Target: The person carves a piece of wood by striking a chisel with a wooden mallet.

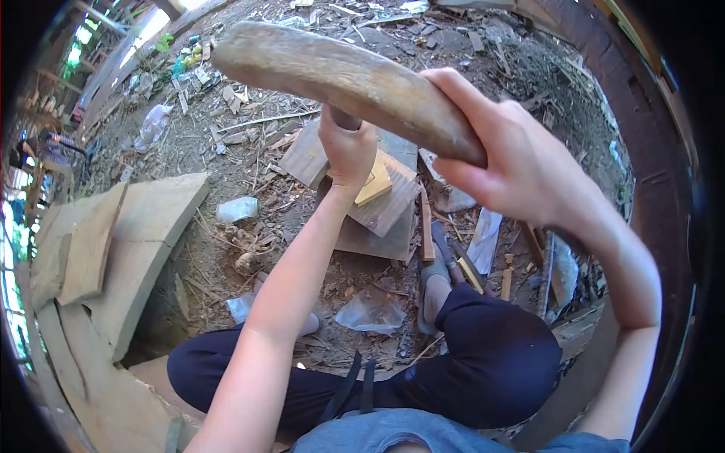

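Observation:
A thick, worn length of wood [340, 72] is held up across the upper middle of the view. My right hand [502, 151] grips its right end, thumb below and fingers over the top. My left hand [347, 147] is closed round a dark, rounded handle [345, 119] just under the wood; the handle's upper part is hidden behind it. Below my hands, a small yellow wooden block [374, 189] lies on stacked boards [385, 214] on the ground.
Large pale wooden slabs [151, 234] lean at the left. Tools with long handles [468, 270] lie beside my right foot [434, 294]. Plastic scraps [370, 313] and wood chips litter the soil. A dark curved beam [642, 136] runs along the right.

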Action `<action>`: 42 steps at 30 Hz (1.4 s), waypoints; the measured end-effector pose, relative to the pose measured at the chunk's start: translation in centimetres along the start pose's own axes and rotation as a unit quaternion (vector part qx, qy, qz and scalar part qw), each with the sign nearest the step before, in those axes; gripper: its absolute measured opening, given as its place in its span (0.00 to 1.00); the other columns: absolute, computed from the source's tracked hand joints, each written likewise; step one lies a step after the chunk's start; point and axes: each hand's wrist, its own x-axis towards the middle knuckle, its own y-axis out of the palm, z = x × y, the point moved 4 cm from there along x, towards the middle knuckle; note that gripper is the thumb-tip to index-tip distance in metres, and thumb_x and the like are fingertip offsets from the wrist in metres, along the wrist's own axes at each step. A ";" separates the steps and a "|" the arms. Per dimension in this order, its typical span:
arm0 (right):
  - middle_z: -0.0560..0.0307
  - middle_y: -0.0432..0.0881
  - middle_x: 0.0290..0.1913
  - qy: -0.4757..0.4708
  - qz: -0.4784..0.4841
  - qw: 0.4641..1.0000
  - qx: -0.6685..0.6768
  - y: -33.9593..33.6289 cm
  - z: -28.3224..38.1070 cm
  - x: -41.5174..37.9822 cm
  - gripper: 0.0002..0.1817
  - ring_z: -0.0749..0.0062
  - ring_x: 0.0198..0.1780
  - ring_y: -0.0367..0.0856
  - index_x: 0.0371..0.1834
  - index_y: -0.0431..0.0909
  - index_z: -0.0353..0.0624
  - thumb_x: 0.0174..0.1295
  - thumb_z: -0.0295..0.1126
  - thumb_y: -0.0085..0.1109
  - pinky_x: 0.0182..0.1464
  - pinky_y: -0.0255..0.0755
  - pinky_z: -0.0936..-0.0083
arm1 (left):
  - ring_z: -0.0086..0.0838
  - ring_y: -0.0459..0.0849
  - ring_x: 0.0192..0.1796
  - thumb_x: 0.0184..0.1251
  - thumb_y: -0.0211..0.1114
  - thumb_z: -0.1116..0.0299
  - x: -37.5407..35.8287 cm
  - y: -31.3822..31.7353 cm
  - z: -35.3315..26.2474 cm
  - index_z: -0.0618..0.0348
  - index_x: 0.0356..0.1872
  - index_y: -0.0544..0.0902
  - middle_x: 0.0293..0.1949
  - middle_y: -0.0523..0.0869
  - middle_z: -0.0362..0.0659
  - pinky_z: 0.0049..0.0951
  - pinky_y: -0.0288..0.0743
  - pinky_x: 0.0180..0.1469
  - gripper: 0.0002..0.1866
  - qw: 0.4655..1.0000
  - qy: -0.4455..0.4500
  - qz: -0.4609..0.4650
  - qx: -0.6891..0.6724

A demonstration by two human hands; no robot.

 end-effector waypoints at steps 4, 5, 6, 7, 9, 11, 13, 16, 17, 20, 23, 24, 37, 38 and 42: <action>0.42 0.82 0.54 0.011 -0.054 0.982 0.182 1.6 -3.4 -0.6 0.39 0.60 0.47 0.85 0.75 0.62 0.42 0.58 0.37 0.62 0.48 0.78 0.61 | 0.28 0.83 0.39 0.60 0.67 0.77 0.0 -0.3 0.0 0.65 0.50 0.77 0.37 0.84 0.45 0.31 0.77 0.47 0.16 0.996 -0.093 -0.002 -0.014; 0.43 0.81 0.56 0.068 -0.100 0.978 0.172 3.1 -5.8 -1.2 0.40 0.60 0.49 0.85 0.76 0.61 0.45 0.59 0.39 0.62 0.50 0.79 0.61 | 0.26 0.81 0.35 0.62 0.67 0.76 -0.1 -0.3 0.9 0.66 0.48 0.77 0.34 0.82 0.42 0.30 0.76 0.43 0.14 0.995 -0.097 -0.015 -0.017; 0.43 0.81 0.59 0.121 -0.142 0.969 0.161 5.6 -8.9 -2.1 0.41 0.59 0.50 0.85 0.78 0.60 0.47 0.60 0.41 0.63 0.52 0.79 0.61 | 0.26 0.81 0.35 0.62 0.67 0.76 -0.3 -0.3 1.3 0.66 0.48 0.77 0.34 0.82 0.42 0.30 0.76 0.43 0.14 0.994 -0.106 -0.019 -0.011; 0.41 0.82 0.58 0.138 -0.179 0.965 0.135 8.3 -12.5 -2.8 0.42 0.56 0.50 0.86 0.78 0.59 0.49 0.60 0.42 0.63 0.52 0.80 0.59 | 0.22 0.79 0.27 0.63 0.66 0.79 0.0 -0.1 1.0 0.62 0.42 0.74 0.29 0.80 0.39 0.26 0.72 0.31 0.10 0.996 -0.089 -0.012 -0.021; 0.33 0.84 0.54 0.196 -0.206 0.955 0.090 14.3 -20.1 -5.2 0.43 0.44 0.49 0.87 0.78 0.59 0.52 0.59 0.45 0.64 0.53 0.80 0.53 | 0.18 0.74 0.18 0.66 0.63 0.82 0.7 -0.1 1.4 0.58 0.35 0.71 0.24 0.76 0.36 0.22 0.68 0.19 0.10 0.997 -0.066 0.000 -0.034; 0.28 0.85 0.51 0.243 -0.190 0.948 0.076 17.9 -25.9 -7.5 0.42 0.35 0.50 0.87 0.77 0.59 0.52 0.58 0.45 0.64 0.54 0.79 0.49 | 0.18 0.74 0.18 0.66 0.63 0.82 1.5 0.0 1.4 0.58 0.35 0.71 0.24 0.76 0.36 0.22 0.67 0.18 0.10 0.996 -0.080 0.000 -0.040; 0.29 0.86 0.47 0.360 -0.051 0.931 -0.020 21.1 -29.1 -9.1 0.43 0.32 0.48 0.86 0.78 0.59 0.49 0.58 0.43 0.64 0.52 0.80 0.47 | 0.17 0.72 0.17 0.65 0.62 0.84 1.7 0.3 0.0 0.56 0.34 0.70 0.23 0.75 0.37 0.22 0.65 0.18 0.11 0.988 -0.135 -0.011 -0.073; 0.35 0.84 0.54 0.177 -0.223 0.943 -0.170 25.4 -33.7 -8.8 0.42 0.42 0.56 0.83 0.71 0.69 0.38 0.59 0.53 0.66 0.62 0.75 0.53 | 0.19 0.78 0.18 0.65 0.64 0.79 1.8 0.1 0.2 0.61 0.34 0.72 0.24 0.79 0.39 0.21 0.72 0.18 0.08 0.980 -0.162 -0.009 -0.115; 0.37 0.83 0.57 0.159 -0.239 0.944 -0.160 23.7 -30.1 -7.0 0.42 0.45 0.59 0.81 0.69 0.71 0.36 0.58 0.55 0.67 0.63 0.73 0.55 | 0.19 0.77 0.17 0.65 0.65 0.80 1.7 0.2 0.1 0.61 0.34 0.72 0.24 0.79 0.39 0.21 0.71 0.16 0.08 0.981 -0.159 -0.007 -0.114; 0.37 0.74 0.68 0.062 -0.223 0.969 -0.086 21.3 -17.0 0.7 0.51 0.48 0.69 0.73 0.70 0.66 0.29 0.57 0.63 0.69 0.69 0.66 0.54 | 0.21 0.79 0.20 0.65 0.66 0.79 0.9 -0.2 -0.1 0.61 0.34 0.73 0.25 0.80 0.40 0.23 0.75 0.22 0.08 0.987 -0.148 -0.013 -0.067; 0.32 0.64 0.74 0.055 -0.157 0.986 -0.014 24.7 -9.2 3.7 0.67 0.43 0.75 0.63 0.78 0.53 0.27 0.50 0.71 0.69 0.77 0.53 0.51 | 0.24 0.82 0.27 0.63 0.68 0.77 0.2 -0.8 0.2 0.60 0.34 0.76 0.27 0.82 0.39 0.27 0.77 0.35 0.07 0.991 -0.113 -0.069 -0.018; 0.32 0.64 0.74 0.073 -0.150 0.986 -0.006 25.9 -8.6 4.6 0.68 0.45 0.76 0.63 0.77 0.54 0.26 0.47 0.70 0.72 0.77 0.53 0.49 | 0.24 0.82 0.28 0.63 0.69 0.76 0.0 -1.1 0.3 0.60 0.34 0.76 0.28 0.82 0.39 0.28 0.77 0.38 0.08 0.989 -0.120 -0.087 -0.017; 0.39 0.76 0.61 0.072 -0.202 0.976 -0.025 26.6 -8.8 4.9 0.59 0.49 0.64 0.76 0.76 0.59 0.28 0.46 0.56 0.75 0.69 0.68 0.58 | 0.16 0.65 0.16 0.65 0.61 0.83 5.1 -1.5 5.6 0.57 0.33 0.66 0.21 0.71 0.36 0.22 0.56 0.17 0.12 0.937 -0.313 -0.036 -0.153; 0.40 0.76 0.60 0.068 -0.205 0.976 -0.028 26.6 -8.8 4.9 0.59 0.52 0.64 0.76 0.74 0.62 0.27 0.44 0.56 0.75 0.69 0.68 0.60 | 0.16 0.65 0.16 0.65 0.61 0.83 5.5 -1.5 6.3 0.57 0.33 0.66 0.21 0.71 0.36 0.22 0.56 0.17 0.12 0.936 -0.315 -0.036 -0.153; 0.40 0.76 0.60 0.062 -0.209 0.975 -0.037 26.8 -8.8 4.9 0.59 0.52 0.63 0.76 0.74 0.62 0.27 0.44 0.56 0.75 0.68 0.69 0.60 | 0.14 0.63 0.16 0.69 0.59 0.83 5.8 -1.8 12.6 0.57 0.32 0.68 0.21 0.70 0.34 0.21 0.55 0.17 0.10 0.886 -0.436 -0.011 -0.160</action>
